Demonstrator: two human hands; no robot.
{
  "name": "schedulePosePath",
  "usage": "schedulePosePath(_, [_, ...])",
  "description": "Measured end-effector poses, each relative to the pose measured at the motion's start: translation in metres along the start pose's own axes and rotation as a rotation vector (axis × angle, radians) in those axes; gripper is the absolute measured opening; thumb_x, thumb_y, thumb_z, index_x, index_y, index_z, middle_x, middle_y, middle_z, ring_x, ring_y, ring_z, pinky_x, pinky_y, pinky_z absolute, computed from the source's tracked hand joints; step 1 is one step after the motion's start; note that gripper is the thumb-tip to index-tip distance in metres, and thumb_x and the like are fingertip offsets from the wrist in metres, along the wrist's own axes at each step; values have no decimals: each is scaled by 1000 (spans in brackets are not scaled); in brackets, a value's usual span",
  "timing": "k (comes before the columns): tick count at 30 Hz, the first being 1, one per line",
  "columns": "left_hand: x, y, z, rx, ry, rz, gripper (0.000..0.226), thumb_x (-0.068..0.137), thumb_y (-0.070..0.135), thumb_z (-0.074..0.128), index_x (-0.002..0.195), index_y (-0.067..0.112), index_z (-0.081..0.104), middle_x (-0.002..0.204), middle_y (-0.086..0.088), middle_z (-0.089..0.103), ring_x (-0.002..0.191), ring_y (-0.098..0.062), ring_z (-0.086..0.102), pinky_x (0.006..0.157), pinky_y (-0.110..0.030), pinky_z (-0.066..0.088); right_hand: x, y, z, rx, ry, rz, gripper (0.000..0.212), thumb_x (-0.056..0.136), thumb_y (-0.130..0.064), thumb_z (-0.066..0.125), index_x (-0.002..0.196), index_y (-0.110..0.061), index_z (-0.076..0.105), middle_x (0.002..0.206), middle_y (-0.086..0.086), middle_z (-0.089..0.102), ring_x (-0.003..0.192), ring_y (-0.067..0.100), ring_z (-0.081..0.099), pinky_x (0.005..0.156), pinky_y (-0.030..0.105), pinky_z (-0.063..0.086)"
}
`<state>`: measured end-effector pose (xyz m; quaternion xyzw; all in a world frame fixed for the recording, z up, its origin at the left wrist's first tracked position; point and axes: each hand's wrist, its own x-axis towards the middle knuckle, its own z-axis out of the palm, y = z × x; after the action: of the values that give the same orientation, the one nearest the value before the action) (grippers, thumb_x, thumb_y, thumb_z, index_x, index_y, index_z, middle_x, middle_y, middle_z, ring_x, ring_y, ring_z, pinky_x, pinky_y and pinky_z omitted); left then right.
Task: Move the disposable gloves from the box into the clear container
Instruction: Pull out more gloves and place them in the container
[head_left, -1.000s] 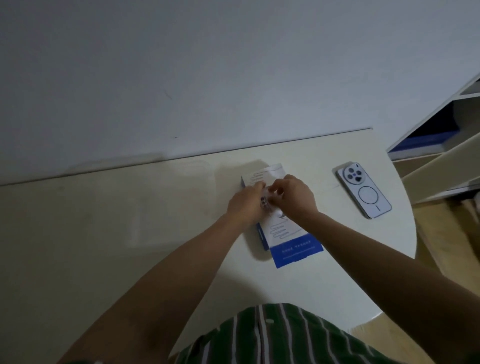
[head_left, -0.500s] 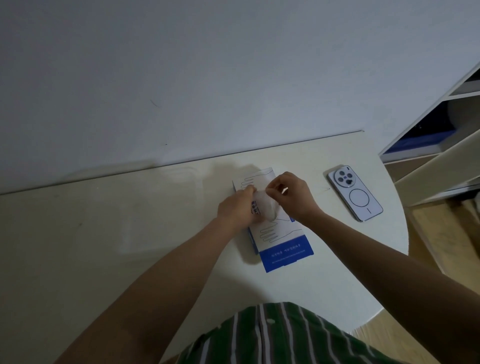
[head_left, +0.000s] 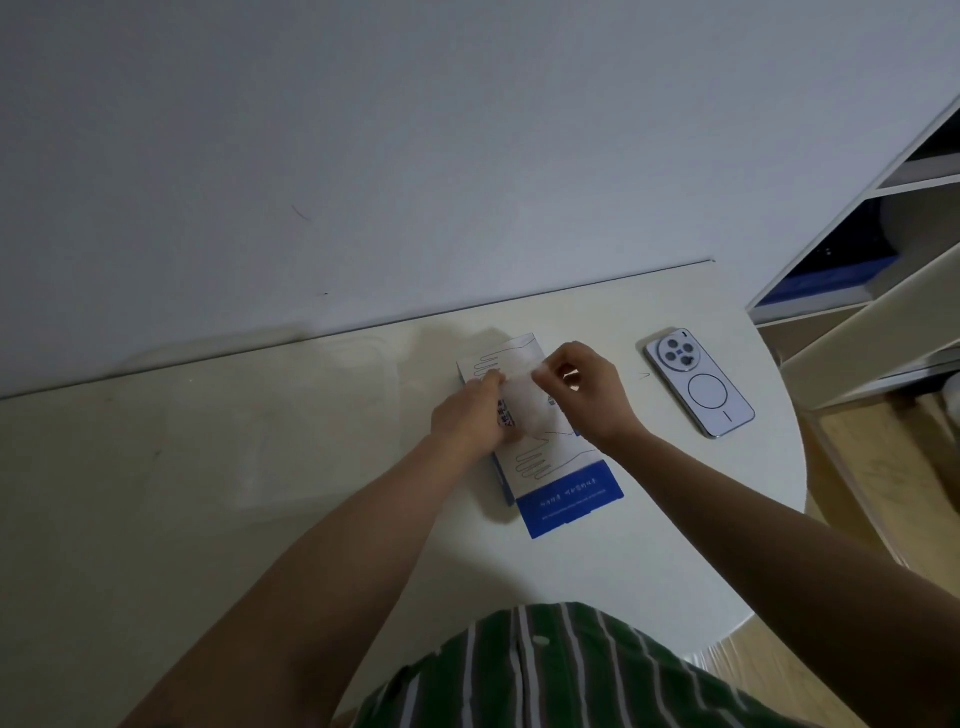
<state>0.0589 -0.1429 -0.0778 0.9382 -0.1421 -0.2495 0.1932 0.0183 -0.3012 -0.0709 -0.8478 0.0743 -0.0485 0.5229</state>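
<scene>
The head view looks down on a pale table set against a grey-white wall. A white and blue glove box lies flat near the table's middle, its long side running away from the person and its blue band at the near end. Line drawings of gloves show on its top face. Both bare hands meet over the box's far half. The left hand rests on the box with its fingers curled down, pinching the left edge of a thin translucent glove. The right hand is raised just above the box, thumb and forefinger closed on the glove's upper right corner, so the sheet is stretched between the 2 hands and the box print shows dimly through it. To the left of the box, near the wall, a faint outline of a clear container sits on the table; whether anything lies inside it cannot be told. A phone lies face down to the right of the box, well apart from the hands. A white shelf unit stands at the right edge. A green striped shirt fills the bottom.
</scene>
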Motion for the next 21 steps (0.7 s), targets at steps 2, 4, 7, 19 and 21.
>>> schedulePosePath(2, [0,1,1,24,10,0,75,76,42,76,137,24,36,127,-2,54,111,-23,57,88,-40,50,-3,1,-4,51,32,27,13,92,-22,63,87,-10,60,87,2,63,80,12,61,69,17,50])
schedulePosePath(4, [2,0,1,48,16,3,69,76,42,75,131,23,39,125,-3,56,110,-24,57,85,-40,50,-4,-2,-8,99,66,49,13,92,-22,62,88,-10,59,86,2,64,79,12,61,68,15,49])
schedulePosePath(7, [1,1,2,63,18,4,65,76,43,75,127,22,40,122,-4,56,109,-26,58,84,-40,51,-5,-7,-10,123,72,53,10,93,-22,61,88,-14,58,86,0,64,78,10,60,67,13,48])
schedulePosePath(19, [-1,5,2,90,24,10,68,79,41,73,134,21,38,127,-5,53,112,-26,56,86,-41,50,-3,-12,-9,6,-11,38,14,88,-23,68,80,-14,62,76,-2,63,70,11,59,62,12,47])
schedulePosePath(21, [-1,5,3,94,27,6,66,80,41,73,132,21,38,127,-5,53,111,-26,57,86,-41,50,-8,-13,-10,67,-2,45,15,88,-21,68,80,-11,61,78,3,63,72,15,60,65,18,50])
